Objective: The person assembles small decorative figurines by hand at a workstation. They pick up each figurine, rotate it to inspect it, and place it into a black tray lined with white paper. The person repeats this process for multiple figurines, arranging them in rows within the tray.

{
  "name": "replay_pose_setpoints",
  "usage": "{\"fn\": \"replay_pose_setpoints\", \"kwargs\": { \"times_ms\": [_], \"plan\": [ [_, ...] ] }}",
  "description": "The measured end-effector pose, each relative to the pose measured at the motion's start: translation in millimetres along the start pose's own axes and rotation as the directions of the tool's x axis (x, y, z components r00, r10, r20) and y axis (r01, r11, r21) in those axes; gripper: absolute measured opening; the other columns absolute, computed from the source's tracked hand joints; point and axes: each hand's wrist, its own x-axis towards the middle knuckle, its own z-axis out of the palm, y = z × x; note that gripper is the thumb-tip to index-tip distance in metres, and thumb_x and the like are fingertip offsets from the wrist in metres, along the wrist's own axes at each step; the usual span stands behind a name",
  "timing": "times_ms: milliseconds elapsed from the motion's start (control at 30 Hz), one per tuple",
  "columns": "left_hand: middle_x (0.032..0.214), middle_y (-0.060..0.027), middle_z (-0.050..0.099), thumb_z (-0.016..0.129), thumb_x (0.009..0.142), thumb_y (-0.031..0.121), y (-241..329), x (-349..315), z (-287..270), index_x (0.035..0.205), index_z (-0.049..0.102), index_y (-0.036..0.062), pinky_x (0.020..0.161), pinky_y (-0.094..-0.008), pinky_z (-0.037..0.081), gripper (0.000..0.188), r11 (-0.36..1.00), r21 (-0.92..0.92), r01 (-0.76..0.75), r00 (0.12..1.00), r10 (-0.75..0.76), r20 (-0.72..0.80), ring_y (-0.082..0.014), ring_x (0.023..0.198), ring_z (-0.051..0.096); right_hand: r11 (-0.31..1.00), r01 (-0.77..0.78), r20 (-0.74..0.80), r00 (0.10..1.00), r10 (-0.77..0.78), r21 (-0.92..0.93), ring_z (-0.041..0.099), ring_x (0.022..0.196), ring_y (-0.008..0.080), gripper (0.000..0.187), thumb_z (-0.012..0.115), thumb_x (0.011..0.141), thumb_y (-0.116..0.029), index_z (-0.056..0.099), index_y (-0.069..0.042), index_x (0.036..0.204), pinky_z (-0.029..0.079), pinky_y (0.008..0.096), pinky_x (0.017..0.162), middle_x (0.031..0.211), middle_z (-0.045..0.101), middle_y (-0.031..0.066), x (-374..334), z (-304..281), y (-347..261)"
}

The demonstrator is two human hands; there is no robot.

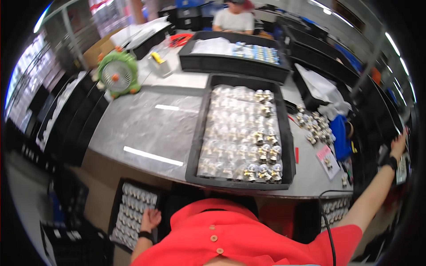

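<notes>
My left hand hangs low beside my body, next to a tray of small white figurines below table level. Its fingers are loosely curled and apart, with nothing seen in them. Far out to the right stretches my right arm, and my right hand is beside the dark crates there. Blur and the picture's rim hide what its fingers touch. On the table before me lies a black tray with rows of small figurines, many under clear plastic wrapping.
A green fan stands at the back left. Loose figurines, a pink-and-white card and a blue bin are at the right. Another black tray lies behind, with a person beyond. A black cable crosses near my right arm.
</notes>
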Motion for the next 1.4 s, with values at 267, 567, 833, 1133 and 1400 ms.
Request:
{"fn": "replay_pose_setpoints", "kwargs": {
  "times_ms": [267,567,833,1133,1400],
  "plan": [
    [0.108,-0.0134,0.057,0.060,0.087,0.024,24,-88,77,0.104,0.052,0.0089,0.073,-0.0396,0.052,0.024,0.980,0.081,-0.184,0.982,0.180,0.053,-0.0301,0.094,0.060,0.884,-0.197,-0.474,0.880,-0.031,-0.424,0.046,0.062,0.0181,0.059,0.077,0.064,-0.048,0.062,0.007,0.080,0.046,0.0349,0.065,0.077,0.057,0.0117,-67,107,36],
    [0.088,-0.0079,0.062,0.059,0.085,0.026,36,-76,54,0.097,0.055,0.0093,0.062,-0.0383,0.053,0.021,0.966,0.063,-0.250,0.966,0.253,-0.048,-0.0249,0.077,0.065,0.454,0.627,0.284,0.734,-0.617,-0.633,0.054,0.105,0.0247,0.048,0.040,0.083,0.002,0.050,-0.014,0.128,0.040,0.0329,0.095,0.122,0.053,0.0172,-26,38,62],
    [0.093,-0.0084,0.061,0.060,0.083,0.022,27,-91,71,0.096,0.055,0.0099,0.063,-0.0369,0.050,0.019,0.960,0.044,-0.276,0.960,0.278,-0.031,-0.0251,0.081,0.062,0.687,0.598,0.322,0.802,-0.504,-0.413,0.046,0.117,0.0260,0.080,0.032,0.053,0.017,0.047,-0.005,0.128,0.029,0.0303,0.104,0.127,0.047,0.0169,-83,64,33],
    [0.087,-0.0038,0.060,0.058,0.086,0.021,70,-108,113,0.102,0.055,0.0101,0.062,-0.0271,0.048,0.019,0.801,0.050,-0.596,0.796,0.598,-0.087,-0.0161,0.077,0.061,0.815,0.568,0.448,0.704,-0.551,0.109,0.043,0.120,0.0231,0.061,0.037,0.077,0.010,0.042,-0.009,0.135,0.030,0.0324,0.104,0.130,0.044,0.0134,-149,78,-27],
    [0.100,-0.0067,0.060,0.057,0.089,0.021,94,-226,266,0.115,0.052,0.0058,0.075,-0.0267,0.047,0.030,0.645,-0.014,-0.764,0.583,0.699,0.415,-0.0175,0.090,0.059,0.885,-0.020,0.462,0.858,-0.224,0.465,0.047,0.118,0.0214,0.039,0.041,0.094,-0.022,0.050,-0.004,0.127,0.033,0.0354,0.104,0.130,0.047,0.0106,-295,174,-93]
  ]
}}
